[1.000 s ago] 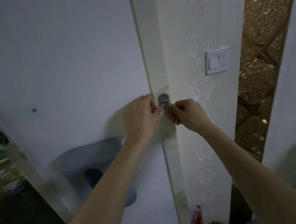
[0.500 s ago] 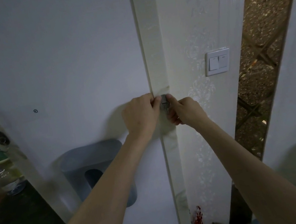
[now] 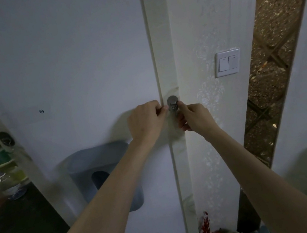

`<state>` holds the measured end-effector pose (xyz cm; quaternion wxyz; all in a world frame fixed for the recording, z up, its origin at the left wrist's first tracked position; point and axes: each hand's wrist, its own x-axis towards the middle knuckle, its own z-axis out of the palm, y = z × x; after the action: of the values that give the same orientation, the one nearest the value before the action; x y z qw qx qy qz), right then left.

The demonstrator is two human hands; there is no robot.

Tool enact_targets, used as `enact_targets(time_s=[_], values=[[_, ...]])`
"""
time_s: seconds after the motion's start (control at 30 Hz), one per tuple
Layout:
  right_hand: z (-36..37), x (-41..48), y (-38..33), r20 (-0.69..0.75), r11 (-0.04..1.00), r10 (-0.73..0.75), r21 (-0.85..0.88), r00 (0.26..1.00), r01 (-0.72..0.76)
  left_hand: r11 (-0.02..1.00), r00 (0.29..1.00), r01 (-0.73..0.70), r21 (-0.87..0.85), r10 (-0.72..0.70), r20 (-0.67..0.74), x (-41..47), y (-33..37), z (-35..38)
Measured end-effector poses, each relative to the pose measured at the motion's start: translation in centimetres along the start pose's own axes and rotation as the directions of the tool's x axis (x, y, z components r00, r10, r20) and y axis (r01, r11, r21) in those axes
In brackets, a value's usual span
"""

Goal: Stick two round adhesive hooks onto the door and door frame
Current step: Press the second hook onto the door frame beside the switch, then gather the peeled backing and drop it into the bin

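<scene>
A round silver adhesive hook (image 3: pixel 172 101) sits on the cream door frame (image 3: pixel 159 34), just right of the white door (image 3: pixel 71 59). My left hand (image 3: pixel 146 121) rests on the door's edge with its fingers curled, and its pinched fingertips touch the hook's left rim. My right hand (image 3: pixel 196 118) comes in from the right, fingers closed around the hook's lower prong. The hook's round face shows above both hands. No second hook is visible; the inside of each palm is hidden.
A double light switch (image 3: pixel 227 63) is on the patterned wall right of the frame. A grey-blue holder (image 3: pixel 101 175) hangs on the door below my left arm. A gold mosaic strip (image 3: pixel 272 57) runs further right. Red dried flowers (image 3: pixel 206 228) stand below.
Half a second ago my fingers covered most of the hook. They have since slid slightly down and apart, so its round face shows again. The arms barely moved.
</scene>
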<state>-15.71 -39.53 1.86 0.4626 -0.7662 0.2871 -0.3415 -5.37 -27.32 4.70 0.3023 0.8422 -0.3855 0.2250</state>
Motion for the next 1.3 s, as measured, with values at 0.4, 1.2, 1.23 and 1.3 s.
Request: enact_targets(time_s=[0.4,1.2,1.23,1.3], values=[[-0.1,-0.1,-0.4,-0.017,0.998,0.023,-0.051,1.0,-0.024,0.998,0.999,0.052,-0.019,-0.052,-0.007,0.1,0.8,-0.2],[9.6,-6.9,-8.7,0.133,0.936,-0.332,-0.079,0.934,0.344,0.994,0.992,0.064,-0.088,-0.073,-0.101,-5.2,-11.0,-10.2],[10.6,-7.1,-8.8,0.177,0.926,-0.337,-0.113,0.924,0.36,0.994,0.993,0.076,-0.078,-0.082,-0.083,-5.6,-12.3,-10.8],[12.4,-7.6,-9.0,0.267,0.903,-0.344,-0.167,0.9,0.395,0.996,0.996,0.082,-0.026,-0.083,-0.041,-6.6,-14.6,-11.8]])
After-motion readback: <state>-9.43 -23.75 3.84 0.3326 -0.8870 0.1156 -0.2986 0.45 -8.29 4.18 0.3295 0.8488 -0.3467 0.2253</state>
